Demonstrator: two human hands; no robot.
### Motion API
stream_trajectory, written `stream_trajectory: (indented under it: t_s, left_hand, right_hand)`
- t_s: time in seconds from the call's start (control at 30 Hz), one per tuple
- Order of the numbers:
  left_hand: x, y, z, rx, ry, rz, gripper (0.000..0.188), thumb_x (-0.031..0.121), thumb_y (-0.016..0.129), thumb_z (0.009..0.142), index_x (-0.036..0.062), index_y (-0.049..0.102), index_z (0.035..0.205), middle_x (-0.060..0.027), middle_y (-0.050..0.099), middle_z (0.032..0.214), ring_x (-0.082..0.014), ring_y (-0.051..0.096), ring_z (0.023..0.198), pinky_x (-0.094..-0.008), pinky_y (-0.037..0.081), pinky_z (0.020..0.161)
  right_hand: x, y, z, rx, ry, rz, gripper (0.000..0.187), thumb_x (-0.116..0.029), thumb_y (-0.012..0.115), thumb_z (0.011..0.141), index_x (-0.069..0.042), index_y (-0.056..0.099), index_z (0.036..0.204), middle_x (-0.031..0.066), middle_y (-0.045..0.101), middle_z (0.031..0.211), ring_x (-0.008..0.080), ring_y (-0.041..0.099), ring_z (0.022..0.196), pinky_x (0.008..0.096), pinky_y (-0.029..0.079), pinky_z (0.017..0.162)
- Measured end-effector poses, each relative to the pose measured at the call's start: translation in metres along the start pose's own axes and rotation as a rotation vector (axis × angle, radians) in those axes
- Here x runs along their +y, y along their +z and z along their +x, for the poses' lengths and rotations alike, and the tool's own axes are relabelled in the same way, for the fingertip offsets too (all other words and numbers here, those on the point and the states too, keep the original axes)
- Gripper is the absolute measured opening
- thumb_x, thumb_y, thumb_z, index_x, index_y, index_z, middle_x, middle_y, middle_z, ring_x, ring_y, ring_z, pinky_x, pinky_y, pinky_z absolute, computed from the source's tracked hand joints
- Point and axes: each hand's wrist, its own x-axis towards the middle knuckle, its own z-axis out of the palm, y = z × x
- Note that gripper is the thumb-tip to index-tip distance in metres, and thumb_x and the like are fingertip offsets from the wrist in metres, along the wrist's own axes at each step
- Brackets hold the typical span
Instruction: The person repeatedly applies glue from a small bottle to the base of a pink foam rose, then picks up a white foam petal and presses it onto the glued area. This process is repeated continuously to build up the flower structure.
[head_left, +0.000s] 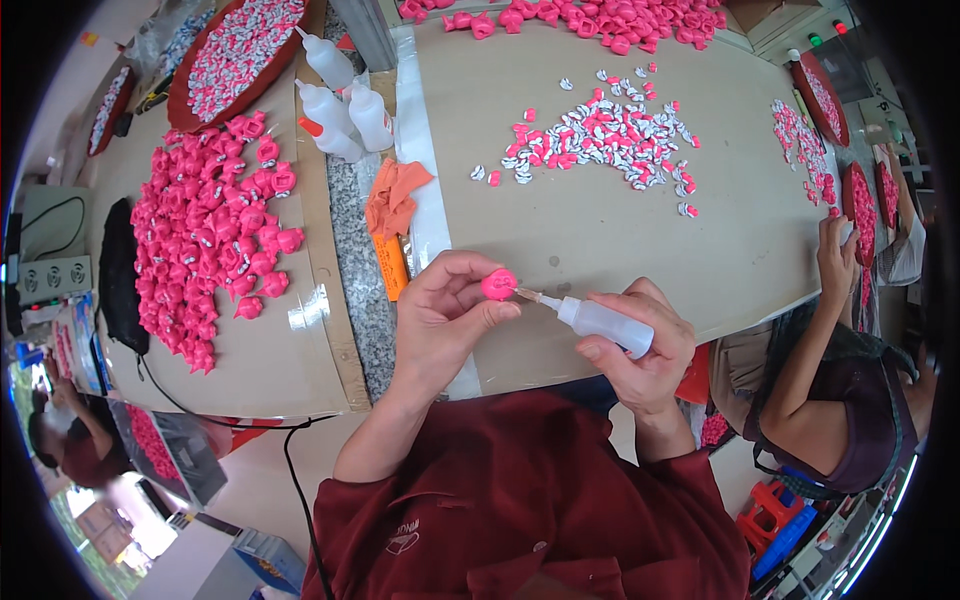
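Observation:
Between the thumb and fingers of my left hand (448, 315) is a small round pink plastic piece (498, 285). My right hand (645, 345) grips a translucent white squeeze bottle (607, 325), tilted with its thin nozzle pointing left. The nozzle's tip meets the pink piece or stops right beside it; I cannot tell which. Beyond my hands lies a scattered heap of small white-and-pink parts (610, 140). On the left, a large pile of pink plastic figure parts (205, 230) covers the board.
Several white squeeze bottles (328, 62) stand at the back left, near an orange cloth (395, 198) and an orange tube (390, 268). A brown tray (190, 105) holds more small parts. More pink pieces (620, 22) lie at the far edge. At right, a co-worker's arm (815, 320) reaches over the table.

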Motion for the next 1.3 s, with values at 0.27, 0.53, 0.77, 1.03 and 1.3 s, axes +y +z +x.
stream_trajectory:
  t_s: [0.27,0.53,0.77,1.03,1.3]
  left_hand:
    - [0.0,0.002,0.0,0.005,0.025,0.035,0.034,-0.011,0.067,0.069,-0.0001,0.052,0.098,-0.0115,0.059,0.096,-0.0175,0.06,0.086,-0.0285,0.051,0.076]
    - [-0.001,0.002,0.001,0.013,0.032,0.059,0.035,-0.011,0.066,0.069,0.0002,0.052,0.098,-0.0116,0.058,0.096,-0.0177,0.06,0.087,-0.0285,0.051,0.077]
    - [-0.001,0.001,0.001,0.033,0.041,0.081,0.035,-0.011,0.068,0.068,0.0009,0.053,0.098,-0.0089,0.058,0.096,-0.0146,0.058,0.089,-0.0255,0.049,0.078]
    - [0.0,0.001,0.0,0.045,0.061,0.08,0.034,-0.011,0.067,0.069,0.0006,0.053,0.097,-0.0069,0.057,0.096,-0.0134,0.057,0.09,-0.0242,0.048,0.078]
    - [0.005,0.002,-0.013,0.028,0.005,0.06,0.033,-0.01,0.064,0.074,-0.0025,0.054,0.105,-0.0074,0.055,0.103,-0.0137,0.057,0.093,-0.0249,0.049,0.081]
  right_hand:
    - [-0.002,0.001,0.001,-0.008,0.049,0.005,0.037,-0.007,0.08,0.057,0.001,0.065,0.09,0.005,0.056,0.063,0.0133,0.047,0.054,0.0245,0.035,0.046]
    - [-0.004,-0.002,0.002,-0.02,0.058,0.005,0.036,-0.007,0.08,0.058,0.001,0.065,0.09,0.005,0.056,0.063,0.0129,0.046,0.054,0.0244,0.035,0.046]
    - [-0.003,-0.005,0.003,-0.008,0.05,-0.012,0.035,-0.008,0.079,0.059,0.001,0.065,0.09,0.0049,0.055,0.063,0.0127,0.046,0.053,0.0243,0.034,0.046]
    - [-0.002,-0.006,-0.001,-0.002,0.108,0.034,0.036,-0.007,0.078,0.061,0.001,0.064,0.093,0.0059,0.056,0.067,0.0115,0.047,0.056,0.0237,0.036,0.049]
    - [0.017,0.016,0.022,0.056,0.291,0.298,0.035,-0.002,0.067,0.071,-0.002,0.058,0.104,0.0086,0.058,0.093,0.0157,0.056,0.084,0.0267,0.043,0.075]
